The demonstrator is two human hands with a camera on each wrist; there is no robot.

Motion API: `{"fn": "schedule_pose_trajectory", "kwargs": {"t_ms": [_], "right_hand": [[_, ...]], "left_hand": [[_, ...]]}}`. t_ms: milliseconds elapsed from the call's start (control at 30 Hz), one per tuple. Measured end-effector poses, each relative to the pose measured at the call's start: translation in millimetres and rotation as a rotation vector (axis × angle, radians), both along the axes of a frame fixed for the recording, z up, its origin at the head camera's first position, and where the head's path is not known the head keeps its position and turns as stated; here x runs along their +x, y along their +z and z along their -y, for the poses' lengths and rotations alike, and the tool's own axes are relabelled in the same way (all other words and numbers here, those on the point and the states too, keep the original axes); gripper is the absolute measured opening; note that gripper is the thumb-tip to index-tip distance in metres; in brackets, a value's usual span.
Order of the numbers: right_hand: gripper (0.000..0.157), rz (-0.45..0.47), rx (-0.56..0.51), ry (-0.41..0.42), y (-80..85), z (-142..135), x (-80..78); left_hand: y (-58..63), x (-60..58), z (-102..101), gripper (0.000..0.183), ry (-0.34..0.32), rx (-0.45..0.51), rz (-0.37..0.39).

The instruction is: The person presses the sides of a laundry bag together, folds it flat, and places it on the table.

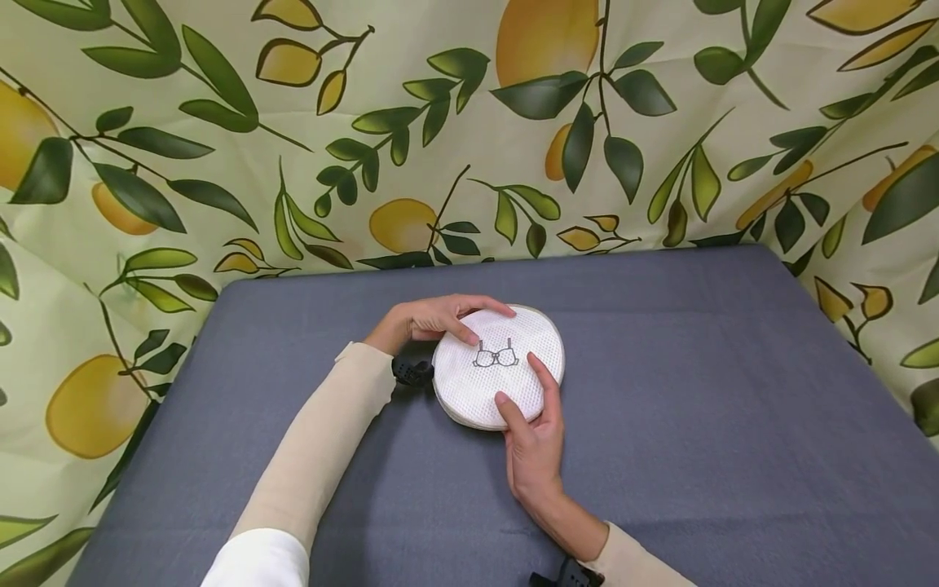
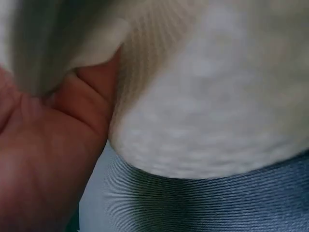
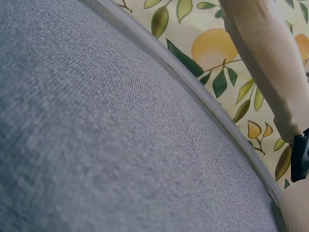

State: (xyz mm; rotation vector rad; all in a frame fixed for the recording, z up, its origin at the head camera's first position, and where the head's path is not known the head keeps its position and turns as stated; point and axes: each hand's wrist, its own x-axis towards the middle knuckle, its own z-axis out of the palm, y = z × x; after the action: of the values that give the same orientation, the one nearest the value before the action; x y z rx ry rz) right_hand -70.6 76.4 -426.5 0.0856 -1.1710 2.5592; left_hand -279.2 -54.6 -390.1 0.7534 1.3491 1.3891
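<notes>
A round white mesh bra wash bag (image 1: 460,388), printed with a small bra drawing, is held above the table in the head view. My left hand (image 1: 438,316) grips its upper left rim, thumb on the top face and fingers along the far edge. From the near side, my right hand (image 1: 535,452) pinches the lower right rim, with thumb and a finger on the top face. The bag's mesh side (image 2: 203,121) fills much of the left wrist view, blurred, beside the left palm (image 2: 48,154). Both hands' remaining fingers are hidden beneath the bag.
A grey-blue cloth covers the table (image 1: 697,424). Behind it and along both sides hangs a cream curtain (image 1: 440,163) patterned with lemons and leaves. Black wrist camera straps (image 1: 413,372) sit at both wrists, over beige sleeves (image 1: 315,448).
</notes>
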Motion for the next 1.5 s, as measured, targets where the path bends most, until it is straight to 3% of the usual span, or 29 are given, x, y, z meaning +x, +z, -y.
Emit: {"fn": "schedule_pose_trajectory", "kwargs": {"t_ms": [400,933,1500], "right_hand": [[0.068,0.037,0.058,-0.073,-3.4,2.5,-6.0],[0.072,0.122,0.163,-0.216,-2.9,6.8,-11.5],[0.071,0.144,0.153,-0.238,-2.7,9.6,-12.2]], "left_hand": [[-2.9,4.4,-2.6,0.071,-0.036,-0.033,0.022],[-3.8,9.8,-3.6,0.069,-0.002,-0.031,0.007],[-11.4,9.4,-3.6,0.069,-0.024,0.008,0.039]]}}
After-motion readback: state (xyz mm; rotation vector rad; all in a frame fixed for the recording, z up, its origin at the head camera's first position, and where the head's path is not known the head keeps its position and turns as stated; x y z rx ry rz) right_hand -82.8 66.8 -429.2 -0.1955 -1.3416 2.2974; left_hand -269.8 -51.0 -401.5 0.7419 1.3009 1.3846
